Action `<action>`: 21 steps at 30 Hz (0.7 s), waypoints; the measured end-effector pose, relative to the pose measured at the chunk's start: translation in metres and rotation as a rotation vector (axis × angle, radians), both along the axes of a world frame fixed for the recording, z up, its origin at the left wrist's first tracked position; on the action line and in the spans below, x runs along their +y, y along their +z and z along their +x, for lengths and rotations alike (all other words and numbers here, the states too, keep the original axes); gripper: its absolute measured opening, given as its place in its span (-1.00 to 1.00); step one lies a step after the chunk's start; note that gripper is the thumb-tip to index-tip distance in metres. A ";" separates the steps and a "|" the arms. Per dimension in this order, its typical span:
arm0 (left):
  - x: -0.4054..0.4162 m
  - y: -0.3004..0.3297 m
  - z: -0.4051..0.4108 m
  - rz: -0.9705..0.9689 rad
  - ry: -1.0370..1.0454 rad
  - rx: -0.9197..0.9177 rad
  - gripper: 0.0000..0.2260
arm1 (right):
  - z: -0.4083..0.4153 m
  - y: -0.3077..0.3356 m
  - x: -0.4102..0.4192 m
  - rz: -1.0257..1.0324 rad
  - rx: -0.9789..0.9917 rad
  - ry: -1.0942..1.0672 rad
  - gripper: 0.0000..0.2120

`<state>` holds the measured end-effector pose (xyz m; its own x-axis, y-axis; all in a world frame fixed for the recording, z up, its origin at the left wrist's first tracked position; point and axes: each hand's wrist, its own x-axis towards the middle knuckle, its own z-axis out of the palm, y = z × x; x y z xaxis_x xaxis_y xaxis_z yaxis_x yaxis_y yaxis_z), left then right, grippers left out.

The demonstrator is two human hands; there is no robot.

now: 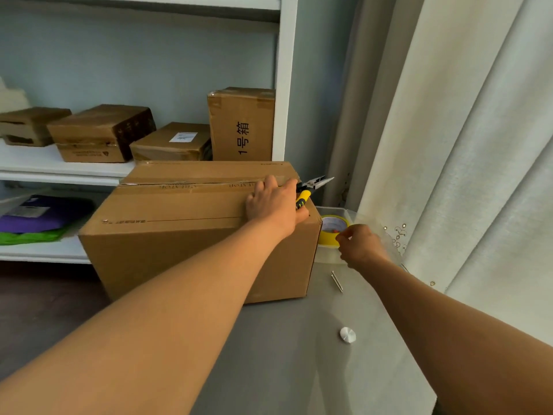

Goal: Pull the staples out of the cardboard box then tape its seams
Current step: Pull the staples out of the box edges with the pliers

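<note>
1. Left hand grips pliers atop cardboard box on desk.
2. Right hand fingers pinch at yellow tape roll beside box.
3. Find tape end; keep box steady.

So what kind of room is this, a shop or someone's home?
Probably a home storage or parcel-packing corner, though I can't be sure. White shelves hold several taped cartons, a large cardboard box sits on a grey table, and pale curtains hang to the right.

white shelf, four shelved boxes, curtain
</note>
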<state>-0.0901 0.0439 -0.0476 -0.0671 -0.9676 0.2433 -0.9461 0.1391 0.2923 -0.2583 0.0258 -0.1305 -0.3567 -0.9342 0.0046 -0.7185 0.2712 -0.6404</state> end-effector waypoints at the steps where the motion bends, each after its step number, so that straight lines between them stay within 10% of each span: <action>1: 0.002 0.003 0.004 0.029 -0.026 -0.020 -0.50 | 0.004 0.012 0.002 -0.042 -0.004 0.009 -0.72; 5: 0.018 0.015 0.044 0.059 0.018 -0.062 -0.47 | 0.037 0.067 0.023 -0.153 0.020 0.064 -0.48; 12: 0.049 0.019 0.143 0.078 0.131 -0.023 -0.50 | 0.083 0.088 0.043 0.285 -0.416 0.157 -0.37; 21: 0.052 0.032 0.162 0.156 0.010 -0.070 -0.59 | 0.137 0.068 0.024 -0.051 -0.504 0.025 0.05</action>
